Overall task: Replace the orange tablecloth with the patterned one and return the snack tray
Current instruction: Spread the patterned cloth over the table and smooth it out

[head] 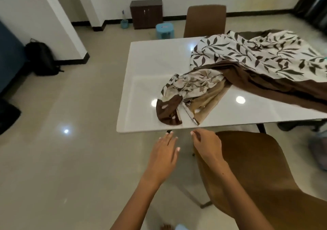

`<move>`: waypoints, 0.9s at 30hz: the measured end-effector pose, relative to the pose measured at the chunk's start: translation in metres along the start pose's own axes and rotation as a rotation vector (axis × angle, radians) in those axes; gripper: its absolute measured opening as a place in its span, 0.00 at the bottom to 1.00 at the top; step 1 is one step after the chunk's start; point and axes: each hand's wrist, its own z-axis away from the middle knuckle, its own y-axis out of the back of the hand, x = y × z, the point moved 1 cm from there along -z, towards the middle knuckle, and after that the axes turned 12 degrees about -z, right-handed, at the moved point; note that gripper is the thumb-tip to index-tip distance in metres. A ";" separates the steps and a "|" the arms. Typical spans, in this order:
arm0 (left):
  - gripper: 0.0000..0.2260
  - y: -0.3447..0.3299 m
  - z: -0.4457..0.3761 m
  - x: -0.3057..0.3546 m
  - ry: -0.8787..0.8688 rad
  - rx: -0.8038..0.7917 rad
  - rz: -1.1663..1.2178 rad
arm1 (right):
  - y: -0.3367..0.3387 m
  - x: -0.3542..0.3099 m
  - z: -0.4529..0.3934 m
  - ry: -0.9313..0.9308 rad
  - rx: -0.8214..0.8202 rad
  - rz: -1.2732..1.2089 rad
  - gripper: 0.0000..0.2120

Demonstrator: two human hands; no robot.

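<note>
At the far left of the frame a black backpack (42, 59) sits on the floor against the wall. Further right, at the top, a dark cabinet (146, 13) stands by the wall with a blue stool (165, 30) in front of it.

Low in the centre, the left hand (163, 156) hovers just below the near edge of the white table (150, 81), fingers spread wide and flat, holding nothing. Just right of it, the right hand (207, 145) is loosely curled with fingertips drawn close, also empty and not touching the table.

Above the hands, the patterned cloth (247, 61), white with dark leaves and a brown border, lies crumpled on the table, its bunched end near the table's front edge and the rest spreading to the upper right of the frame.

A brown chair (205, 20) stands behind the table at top centre, and another chair (261, 173) fills the lower right beside the right forearm.
</note>
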 end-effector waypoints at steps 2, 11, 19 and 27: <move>0.20 0.006 -0.022 -0.032 -0.053 -0.014 0.006 | -0.019 -0.018 -0.019 -0.026 0.034 0.021 0.10; 0.19 0.025 -0.124 -0.165 -0.376 -0.117 0.027 | -0.103 -0.083 -0.103 -0.268 0.173 0.095 0.12; 0.19 0.025 -0.196 -0.224 -0.613 -0.219 0.037 | -0.154 -0.096 -0.149 -0.484 0.368 0.098 0.10; 0.20 0.016 -0.268 -0.240 -0.685 -0.265 0.029 | -0.194 -0.079 -0.201 -0.484 0.341 0.145 0.30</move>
